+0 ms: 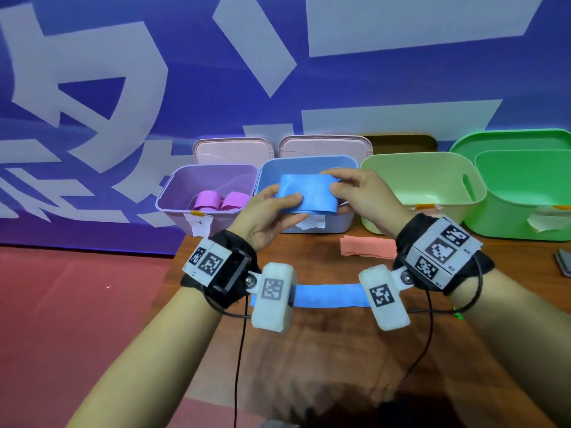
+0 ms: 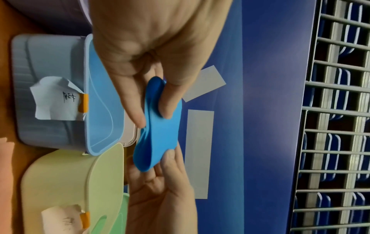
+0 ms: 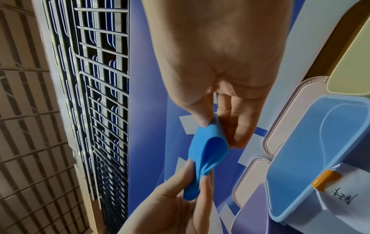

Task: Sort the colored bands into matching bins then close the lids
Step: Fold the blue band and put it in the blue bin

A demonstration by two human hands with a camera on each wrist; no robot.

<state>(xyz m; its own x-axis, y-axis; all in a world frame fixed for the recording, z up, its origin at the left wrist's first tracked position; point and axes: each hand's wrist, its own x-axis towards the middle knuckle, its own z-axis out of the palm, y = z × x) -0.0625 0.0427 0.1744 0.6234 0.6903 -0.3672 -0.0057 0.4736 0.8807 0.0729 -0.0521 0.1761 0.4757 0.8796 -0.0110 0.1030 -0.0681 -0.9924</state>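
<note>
Both hands (image 1: 272, 211) (image 1: 364, 196) pinching blue band (image 1: 306, 196) above blue bin's rim (image 1: 309, 160).

A wooden table (image 1: 324, 350) stands before a blue-and-white banner (image 1: 154, 72), beside a red floor (image 1: 77, 288).

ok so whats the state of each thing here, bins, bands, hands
purple bin: lid off, two pink rolled bands inside
blue bin: lid off, looks empty
yellow-green bin: lid off, looks empty
green bin: lid off
held blue band: folded, above the blue bin
left hand: pinches held blue band
right hand: pinches held blue band
second blue band: flat on table
salmon band: flat on table
</note>
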